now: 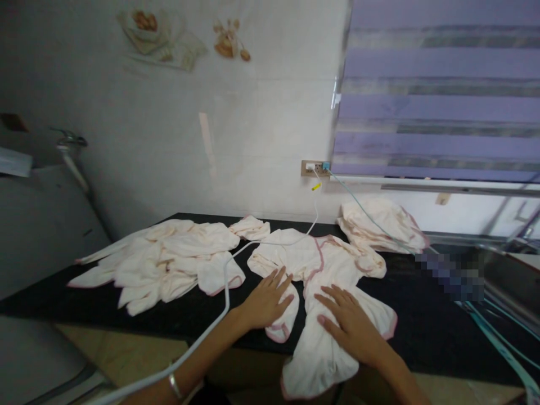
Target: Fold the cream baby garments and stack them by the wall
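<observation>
A cream garment with pink trim [333, 259] lies spread on the black countertop [405, 315], its lower end hanging over the front edge. My left hand [268, 298] rests flat with fingers spread on the small left part of the cloth. On the lower middle of the garment lies my right hand [348, 323], palm down, fingers apart. Neither hand grips anything. A white cord [228, 281] runs from the wall across the cloth and over my left forearm.
To the left is a loose heap of similar cream garments [169, 253]. A folded cream stack [379, 222] sits at the back right, near the metal sink [510, 281]. The wall outlet [315, 167] holds two plugs. A teal cord [363, 211] crosses toward the right.
</observation>
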Demonstrator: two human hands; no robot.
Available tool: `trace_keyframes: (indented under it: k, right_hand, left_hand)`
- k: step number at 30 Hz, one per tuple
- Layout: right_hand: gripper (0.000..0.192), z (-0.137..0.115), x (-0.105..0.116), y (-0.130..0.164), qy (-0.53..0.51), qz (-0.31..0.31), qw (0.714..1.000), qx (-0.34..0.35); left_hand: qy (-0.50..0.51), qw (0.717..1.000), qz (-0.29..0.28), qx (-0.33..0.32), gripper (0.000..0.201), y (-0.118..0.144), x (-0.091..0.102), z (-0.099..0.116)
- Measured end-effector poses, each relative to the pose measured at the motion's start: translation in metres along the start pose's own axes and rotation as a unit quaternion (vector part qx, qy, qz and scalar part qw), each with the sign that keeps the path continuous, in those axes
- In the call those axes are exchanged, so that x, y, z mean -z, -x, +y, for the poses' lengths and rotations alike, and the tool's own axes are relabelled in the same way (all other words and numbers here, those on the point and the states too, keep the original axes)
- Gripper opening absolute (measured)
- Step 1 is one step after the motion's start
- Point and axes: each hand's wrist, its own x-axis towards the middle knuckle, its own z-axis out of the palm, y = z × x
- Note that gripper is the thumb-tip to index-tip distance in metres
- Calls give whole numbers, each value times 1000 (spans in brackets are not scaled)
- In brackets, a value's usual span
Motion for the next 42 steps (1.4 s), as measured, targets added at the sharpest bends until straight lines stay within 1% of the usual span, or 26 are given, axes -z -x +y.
trace_keyframes:
  k: [2, 4, 6, 8, 10, 11, 13, 15, 17, 19, 21, 23, 25, 26, 28, 30, 31, 33, 34, 35, 36, 38, 39, 40, 41, 42]
  right_hand:
    - [43, 4, -1, -1, -25, 26, 999, 0]
    - [40, 8, -2, -1, -54, 55, 997, -4]
    - [39, 10, -5, 1, -78, 78, 994, -12]
    - [40, 13, -8, 4, -97, 91, 991, -16]
    - [41, 16, -10, 6, -117, 105, 987, -20]
    - [41, 17, -11, 7, -129, 113, 985, -25]
    - [41, 20, -10, 6, -160, 131, 977, -48]
    - [44, 22, -6, 5, -196, 155, 965, -84]
    - [48, 22, 1, 3, -230, 182, 948, -120]
    - [54, 22, 8, 1, -256, 226, 927, -157]
    - [61, 23, 14, 2, -267, 282, 897, -209]
    - [66, 25, 17, 3, -266, 327, 865, -271]
    - [67, 27, 17, 4, -276, 340, 846, -305]
    - [66, 29, 16, 4, -288, 334, 844, -303]
    - [62, 29, 15, 3, -315, 312, 853, -276]
    - [58, 26, 14, 1, -334, 280, 867, -240]
    - [56, 24, 15, 1, -342, 261, 875, -225]
    - [53, 18, 16, 0, -358, 223, 885, -198]
    - [52, 15, 17, 0, -365, 205, 889, -187]
    - [51, 13, 17, 0, -368, 190, 892, -178]
    - [51, 11, 17, 0, -368, 183, 895, -174]
    - [51, 11, 17, 1, -360, 182, 898, -175]
    - [52, 12, 17, 1, -357, 182, 899, -178]
    - [53, 14, 16, 1, -359, 177, 899, -179]
    - [55, 16, 15, 1, -365, 168, 898, -178]
    - [56, 18, 14, 1, -372, 160, 897, -176]
  left_hand:
    - [25, 999, -28, -32, 54, 9, 17, -6]
    - [60, 995, -63, -54, 50, 18, 39, -15]
    - [87, 990, -94, -50, 48, 26, 62, -25]
    - [87, 989, -121, -17, 44, 31, 81, -37]
    - [47, 987, -145, 48, 45, 33, 95, -47]
    - [16, 985, -150, 83, 45, 33, 99, -50]
    - [-45, 981, -133, 133, 38, 30, 103, -47]
    - [-70, 981, -103, 152, 33, 26, 100, -33]
    - [-46, 981, -91, 167, 39, 18, 90, -10]
    - [1, 980, -101, 174, 48, 6, 73, 15]
    - [15, 982, -98, 158, 54, -10, 53, 37]
    - [-6, 985, -80, 150, 57, -27, 36, 53]
    - [-23, 984, -70, 163, 56, -44, 24, 62]
    - [-22, 982, -68, 174, 55, -51, 21, 64]
    - [5, 980, -52, 190, 54, -62, 18, 65]
    - [99, 973, -26, 206, 59, -70, 18, 63]
    - [153, 964, -19, 214, 65, -73, 19, 61]
    - [276, 931, -23, 238, 75, -78, 19, 58]
    - [352, 904, -36, 241, 75, -80, 19, 56]
    - [435, 868, -52, 233, 72, -81, 18, 55]
    - [523, 823, -63, 215, 67, -82, 17, 54]
    - [684, 709, -64, 161, 56, -83, 15, 53]
    - [732, 665, -58, 136, 55, -83, 14, 54]
    - [763, 633, -46, 120, 59, -82, 12, 55]
    - [784, 610, -31, 111, 67, -82, 9, 56]
    - [795, 596, -14, 108, 75, -82, 6, 57]
